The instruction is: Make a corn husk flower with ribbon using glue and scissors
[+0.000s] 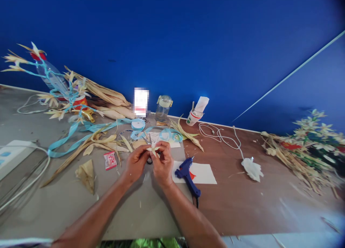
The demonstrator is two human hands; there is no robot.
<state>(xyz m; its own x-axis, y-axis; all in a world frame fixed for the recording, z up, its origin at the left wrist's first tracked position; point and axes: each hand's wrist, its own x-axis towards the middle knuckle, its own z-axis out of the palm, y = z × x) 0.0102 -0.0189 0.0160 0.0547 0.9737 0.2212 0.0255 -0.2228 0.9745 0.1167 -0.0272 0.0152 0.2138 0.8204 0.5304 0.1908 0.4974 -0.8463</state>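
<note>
Above a desk (pixel 142 215), left of a blue glue gun (pixel 188 174), a pale husk flower (pixel 153 149) is being pinched between closed fingertips by the left hand (pixel 137 162) and the right hand (pixel 164 163). It is being judged light, papery and easily torn, its base being favoured over its thin petals for any grip.

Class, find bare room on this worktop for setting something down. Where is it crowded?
Mostly bare: brown tabletop between the glue gun and the dried bundle, nearer than the crumpled white piece; also grey tabletop between the forearms, bar small scraps. Crowded: beyond the left hand and right hand, with blue ribbon and husks.
</note>
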